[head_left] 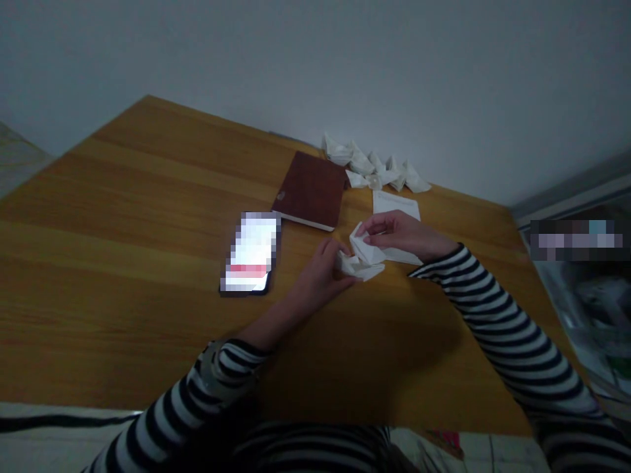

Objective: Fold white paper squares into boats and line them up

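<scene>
A piece of folded white paper [363,255] with several creased flaps is held between my two hands, just above the wooden table. My left hand [323,269] grips its left side, thumb below and fingers above. On its upper right part, my right hand [394,231] pinches a raised flap between thumb and fingers. Beneath and behind my right hand lies flat white paper [397,205], partly covered by the hand. Farther back, several folded paper shapes [362,161] stand in a row near the wall.
A brown notebook [313,190] lies behind my left hand. Left of it rests a phone [251,253] with a lit, blurred screen. The wooden table [123,263] meets a pale wall at the back. A shelf or cabinet-like frame [566,289] stands beyond the right edge.
</scene>
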Action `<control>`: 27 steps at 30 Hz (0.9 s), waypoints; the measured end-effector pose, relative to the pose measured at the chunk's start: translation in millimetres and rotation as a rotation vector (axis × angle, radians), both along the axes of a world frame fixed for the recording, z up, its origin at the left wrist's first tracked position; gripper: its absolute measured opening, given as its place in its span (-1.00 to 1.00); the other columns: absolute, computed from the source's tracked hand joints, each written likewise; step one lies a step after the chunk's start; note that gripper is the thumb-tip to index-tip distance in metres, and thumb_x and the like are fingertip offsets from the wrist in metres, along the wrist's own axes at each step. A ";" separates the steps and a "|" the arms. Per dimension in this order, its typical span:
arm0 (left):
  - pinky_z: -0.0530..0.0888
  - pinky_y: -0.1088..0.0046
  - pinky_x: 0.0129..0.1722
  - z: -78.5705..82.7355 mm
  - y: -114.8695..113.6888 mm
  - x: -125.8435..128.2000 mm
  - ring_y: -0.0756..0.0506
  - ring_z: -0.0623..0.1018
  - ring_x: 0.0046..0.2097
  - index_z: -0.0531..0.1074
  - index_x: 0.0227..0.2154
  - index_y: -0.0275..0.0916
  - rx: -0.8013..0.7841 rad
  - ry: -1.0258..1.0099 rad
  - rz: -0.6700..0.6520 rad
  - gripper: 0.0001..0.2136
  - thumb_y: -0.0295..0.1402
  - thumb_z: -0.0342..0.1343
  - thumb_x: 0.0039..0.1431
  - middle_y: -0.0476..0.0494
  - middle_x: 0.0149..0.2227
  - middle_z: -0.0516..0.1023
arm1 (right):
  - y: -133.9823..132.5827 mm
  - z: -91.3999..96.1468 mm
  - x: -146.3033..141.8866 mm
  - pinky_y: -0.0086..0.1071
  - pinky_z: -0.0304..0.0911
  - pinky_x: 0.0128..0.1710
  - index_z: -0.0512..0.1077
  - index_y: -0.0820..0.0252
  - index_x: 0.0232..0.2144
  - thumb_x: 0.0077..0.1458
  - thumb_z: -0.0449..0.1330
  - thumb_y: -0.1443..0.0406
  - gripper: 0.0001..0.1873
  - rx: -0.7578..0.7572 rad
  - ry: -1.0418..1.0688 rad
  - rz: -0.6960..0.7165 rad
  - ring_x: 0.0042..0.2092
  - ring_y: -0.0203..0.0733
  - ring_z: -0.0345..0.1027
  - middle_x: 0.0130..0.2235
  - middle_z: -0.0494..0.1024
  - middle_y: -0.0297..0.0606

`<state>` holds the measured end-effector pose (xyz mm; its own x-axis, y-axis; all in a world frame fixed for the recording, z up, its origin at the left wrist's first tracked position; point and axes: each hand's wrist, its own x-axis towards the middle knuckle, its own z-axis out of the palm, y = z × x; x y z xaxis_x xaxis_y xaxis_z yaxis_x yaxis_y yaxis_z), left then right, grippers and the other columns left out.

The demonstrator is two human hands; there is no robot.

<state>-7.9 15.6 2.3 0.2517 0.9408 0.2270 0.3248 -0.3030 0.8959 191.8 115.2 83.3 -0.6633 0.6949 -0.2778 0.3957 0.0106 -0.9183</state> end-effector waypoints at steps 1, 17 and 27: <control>0.41 0.29 -0.07 0.5 -0.5 0.3 -0.16 0.43 -0.04 0.27 -0.11 -0.17 0.002 -0.026 -0.001 -0.58 -0.42 0.33 0.02 -0.15 -0.06 0.38 | 0.1 0.7 -2.0 -0.42 0.33 -0.33 0.59 0.19 -0.24 0.02 0.33 0.26 -0.79 -0.019 0.001 0.024 -0.32 -0.29 0.43 -0.29 0.62 -0.28; 0.47 0.14 0.06 3.9 4.0 -2.8 -0.22 0.54 0.06 0.11 0.28 -0.17 -0.332 -0.669 -0.037 -0.28 -0.38 0.27 0.07 -0.30 0.09 0.48 | -29.4 -14.1 -28.9 -0.48 0.28 -0.52 0.32 0.11 -0.12 -0.22 0.39 0.41 -0.44 0.137 0.108 -0.381 -0.49 -0.29 0.41 -0.46 0.54 -0.45; 0.49 0.34 -0.19 10.6 -7.5 3.4 -0.12 0.52 -0.21 0.36 -0.20 -0.23 -0.335 -0.548 0.478 -0.59 0.04 -0.12 0.33 -0.15 -0.28 0.50 | -90.3 -59.2 -103.2 -0.30 0.34 -0.26 0.49 0.18 -0.32 0.10 0.17 0.38 -0.90 0.482 -0.007 -0.522 -0.30 -0.16 0.48 -0.33 0.60 -0.23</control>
